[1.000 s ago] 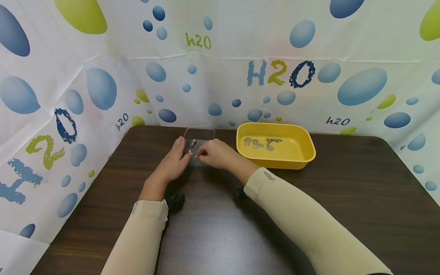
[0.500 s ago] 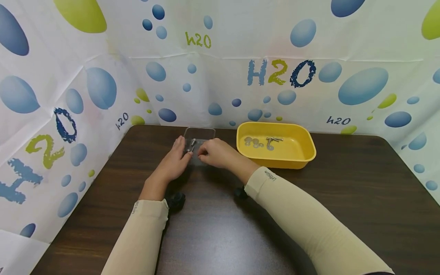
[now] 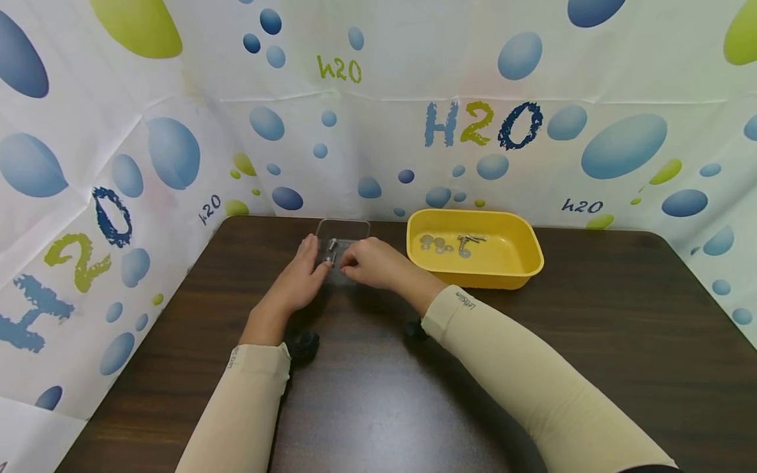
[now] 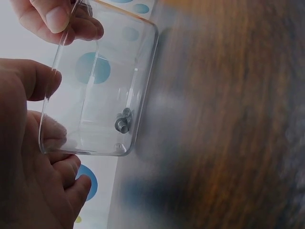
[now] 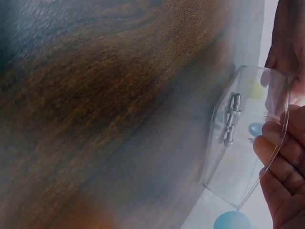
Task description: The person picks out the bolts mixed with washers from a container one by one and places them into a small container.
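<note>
A clear plastic box (image 3: pixel 345 230) stands at the back left of the table with several small metal bolts (image 4: pixel 122 124) inside. My left hand (image 3: pixel 294 279) holds its left side, fingers along the outside and thumb over the near rim. From the right, my right hand (image 3: pixel 374 263) reaches over the rim with bent fingers (image 5: pixel 269 131) inside the box; whether a bolt is between its fingertips I cannot tell. In the right wrist view the bolts (image 5: pixel 233 117) lie along the box floor.
To the right of the box stands a yellow tub (image 3: pixel 520 266). Several round discs (image 3: pixel 427 242) lie at its left, with more bolts (image 3: pixel 473 239) beside them. A patterned white sheet (image 3: pixel 390 138) hangs behind the dark wooden table (image 3: pixel 597 315).
A bright bolt end below my right fingertips has gone from there; a bolt now lies farther left, beside my left thumb. Both hands have stayed almost in place.
</note>
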Demonstrator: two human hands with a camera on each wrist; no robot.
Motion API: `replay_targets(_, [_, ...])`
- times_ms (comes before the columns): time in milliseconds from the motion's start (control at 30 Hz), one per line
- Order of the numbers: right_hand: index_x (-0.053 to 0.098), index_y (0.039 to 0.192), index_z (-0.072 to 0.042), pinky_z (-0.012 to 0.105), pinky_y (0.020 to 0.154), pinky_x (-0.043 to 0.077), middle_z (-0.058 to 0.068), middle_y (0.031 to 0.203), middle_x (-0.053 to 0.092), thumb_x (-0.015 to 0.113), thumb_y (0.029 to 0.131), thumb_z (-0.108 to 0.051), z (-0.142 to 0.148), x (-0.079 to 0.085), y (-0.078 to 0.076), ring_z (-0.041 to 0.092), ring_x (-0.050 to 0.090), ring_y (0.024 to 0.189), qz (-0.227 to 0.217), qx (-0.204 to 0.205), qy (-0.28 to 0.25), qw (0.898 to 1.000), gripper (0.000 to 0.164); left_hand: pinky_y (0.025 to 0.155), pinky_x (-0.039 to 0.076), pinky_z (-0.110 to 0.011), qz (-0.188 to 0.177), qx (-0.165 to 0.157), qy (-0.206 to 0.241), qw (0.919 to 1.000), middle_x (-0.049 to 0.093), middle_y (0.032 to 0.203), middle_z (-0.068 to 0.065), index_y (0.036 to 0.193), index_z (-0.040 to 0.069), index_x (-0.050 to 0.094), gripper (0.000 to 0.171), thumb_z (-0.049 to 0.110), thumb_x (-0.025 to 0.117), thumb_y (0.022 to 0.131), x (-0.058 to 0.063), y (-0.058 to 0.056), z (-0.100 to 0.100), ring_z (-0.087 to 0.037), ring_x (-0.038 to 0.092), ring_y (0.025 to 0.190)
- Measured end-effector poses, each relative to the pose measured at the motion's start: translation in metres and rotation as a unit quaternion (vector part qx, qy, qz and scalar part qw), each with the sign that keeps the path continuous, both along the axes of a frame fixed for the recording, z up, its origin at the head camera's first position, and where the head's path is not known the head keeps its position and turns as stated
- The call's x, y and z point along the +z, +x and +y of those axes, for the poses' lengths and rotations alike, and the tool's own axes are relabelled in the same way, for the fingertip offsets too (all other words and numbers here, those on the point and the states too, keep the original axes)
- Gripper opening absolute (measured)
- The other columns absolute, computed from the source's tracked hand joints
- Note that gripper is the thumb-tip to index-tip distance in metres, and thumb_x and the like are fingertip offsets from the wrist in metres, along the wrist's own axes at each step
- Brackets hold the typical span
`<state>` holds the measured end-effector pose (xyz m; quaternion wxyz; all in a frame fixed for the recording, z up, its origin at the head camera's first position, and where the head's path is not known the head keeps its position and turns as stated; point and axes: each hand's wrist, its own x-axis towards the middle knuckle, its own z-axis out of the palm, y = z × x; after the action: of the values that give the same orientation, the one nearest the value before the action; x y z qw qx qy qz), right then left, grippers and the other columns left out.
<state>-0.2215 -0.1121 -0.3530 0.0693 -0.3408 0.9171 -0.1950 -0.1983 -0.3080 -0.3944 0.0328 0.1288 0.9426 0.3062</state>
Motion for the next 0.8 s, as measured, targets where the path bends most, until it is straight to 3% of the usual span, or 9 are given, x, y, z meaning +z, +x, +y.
replay_targets(367, [0.076, 0.108, -0.01, 0.02, 0.074, 0.054, -0.001, 0.095, 0.073, 0.065, 0.096, -0.02, 0.003, 0.0, 0.0, 0.011, 0.061, 0.077, 0.032, 0.008, -0.019, 0.999, 0.019, 0.121, 0.011, -0.053, 0.015, -0.001, 0.001, 0.9999, -0.004, 0.165, -0.017, 0.156, -0.003, 0.002, 0.071, 0.032, 0.036, 0.105, 0.0, 0.0, 0.0, -0.032, -0.001, 0.153])
replay_targets(567, [0.078, 0.106, -0.014, 0.021, 0.079, 0.055, -0.003, 0.1, 0.075, 0.07, 0.093, -0.023, 0.011, -0.002, 0.0, 0.009, 0.064, 0.084, 0.057, -0.022, -0.056, 0.997, 0.017, 0.122, 0.01, -0.051, 0.01, -0.002, -0.005, 0.9999, -0.004, 0.165, -0.017, 0.156, -0.002, 0.001, 0.071, 0.033, 0.035, 0.105, 0.0, 0.0, 0.0, -0.03, -0.003, 0.153])
replay_targets(800, [0.078, 0.101, -0.015, 0.023, 0.076, 0.054, -0.004, 0.095, 0.075, 0.071, 0.092, -0.025, 0.024, 0.003, -0.005, 0.01, 0.064, 0.082, 0.067, -0.049, -0.076, 0.994, 0.015, 0.122, 0.009, -0.052, 0.005, 0.002, -0.007, 1.0, -0.006, 0.165, -0.015, 0.156, -0.001, 0.001, 0.07, 0.033, 0.035, 0.105, 0.001, 0.0, 0.0, -0.032, -0.003, 0.153])
